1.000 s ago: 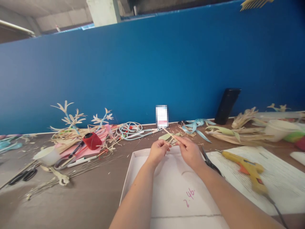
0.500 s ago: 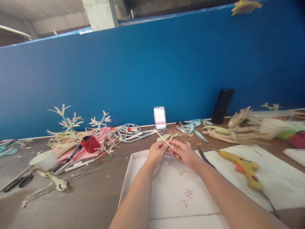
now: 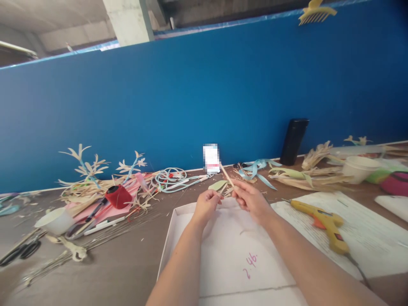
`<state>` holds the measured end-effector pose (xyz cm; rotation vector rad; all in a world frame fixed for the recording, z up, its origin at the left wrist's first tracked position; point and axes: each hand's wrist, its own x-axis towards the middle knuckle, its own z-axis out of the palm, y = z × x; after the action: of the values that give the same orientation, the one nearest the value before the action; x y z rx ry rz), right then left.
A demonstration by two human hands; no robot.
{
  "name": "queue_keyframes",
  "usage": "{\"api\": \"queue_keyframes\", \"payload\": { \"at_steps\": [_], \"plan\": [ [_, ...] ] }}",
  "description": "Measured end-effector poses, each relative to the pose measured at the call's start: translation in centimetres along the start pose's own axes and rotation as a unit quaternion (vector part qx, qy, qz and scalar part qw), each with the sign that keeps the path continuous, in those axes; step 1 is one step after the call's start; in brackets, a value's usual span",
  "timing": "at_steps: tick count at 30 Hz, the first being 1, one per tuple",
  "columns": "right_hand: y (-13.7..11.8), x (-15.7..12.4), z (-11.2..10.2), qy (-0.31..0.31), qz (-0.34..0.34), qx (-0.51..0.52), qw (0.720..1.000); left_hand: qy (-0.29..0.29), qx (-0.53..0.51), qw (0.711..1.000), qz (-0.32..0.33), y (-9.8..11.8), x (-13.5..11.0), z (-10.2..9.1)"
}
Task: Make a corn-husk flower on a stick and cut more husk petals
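A thin pale stick (image 3: 227, 174) slants up and to the left out of my right hand (image 3: 251, 200), which pinches its lower end between thumb and fingers. Just left of it, my left hand (image 3: 207, 205) is closed with thumb and fingertips together; whatever it may hold is too small to make out. The two hands are a little apart, both above the far part of a white box lid (image 3: 229, 250) with "2.46." written on it. Beyond the hands lies a pale green husk leaf (image 3: 218, 185) among small scraps.
A yellow glue gun (image 3: 331, 227) rests on a printed sheet (image 3: 376, 238) at right. To the left are a red thread spool (image 3: 118, 196), a white cup (image 3: 55, 218), black-handled scissors (image 3: 27, 248) and husk flowers (image 3: 95, 165). A blue partition (image 3: 191, 93) stands behind the table.
My hands have moved apart. The stick, which lay across both hands' fingertips, now points more steeply upward in my right hand alone. The view has shifted slightly.
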<state>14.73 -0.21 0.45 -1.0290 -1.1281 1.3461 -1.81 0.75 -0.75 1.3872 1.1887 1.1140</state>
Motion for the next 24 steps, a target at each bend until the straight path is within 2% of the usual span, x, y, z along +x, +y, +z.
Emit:
{"api": "queue_keyframes", "payload": {
  "at_steps": [3, 5, 7, 10, 12, 15, 17, 20, 24],
  "plan": [
    [0.3, -0.7, 1.1, -0.081, 0.04, -0.007, 0.996, -0.001, 0.004, 1.0, 0.018, -0.2, 0.0, 0.2],
    [0.6, -0.9, 1.4, -0.1, 0.035, -0.031, 0.994, 0.0, 0.004, 1.0, 0.025, -0.3, 0.0, 0.3],
    [1.0, -0.7, 1.4, -0.092, 0.012, -0.07, 0.993, -0.001, 0.008, 1.0, 0.027, -0.3, 0.0, 0.4],
    [1.4, 0.0, 1.0, -0.051, -0.03, -0.136, 0.989, -0.007, 0.015, 0.999, 0.027, -0.4, -0.1, 0.4],
    [1.5, 0.5, 0.5, 0.01, -0.041, -0.154, 0.987, -0.007, 0.02, 0.999, 0.023, -0.4, -0.1, 0.3],
    [1.3, 0.9, -0.3, 0.128, -0.029, -0.096, 0.987, 0.002, 0.022, 1.0, 0.021, -0.3, 0.0, 0.2],
    [0.9, 1.0, -0.7, 0.153, -0.015, -0.026, 0.988, 0.007, 0.021, 1.0, 0.022, -0.3, 0.1, 0.2],
    [0.5, 0.7, -0.4, 0.106, -0.002, 0.037, 0.994, 0.0, 0.019, 1.0, 0.015, -0.3, 0.1, 0.2],
    [0.7, 0.3, 0.4, 0.03, 0.002, 0.022, 0.999, -0.028, 0.017, 0.999, 0.016, -0.2, -0.1, 0.4]
  ]
}}
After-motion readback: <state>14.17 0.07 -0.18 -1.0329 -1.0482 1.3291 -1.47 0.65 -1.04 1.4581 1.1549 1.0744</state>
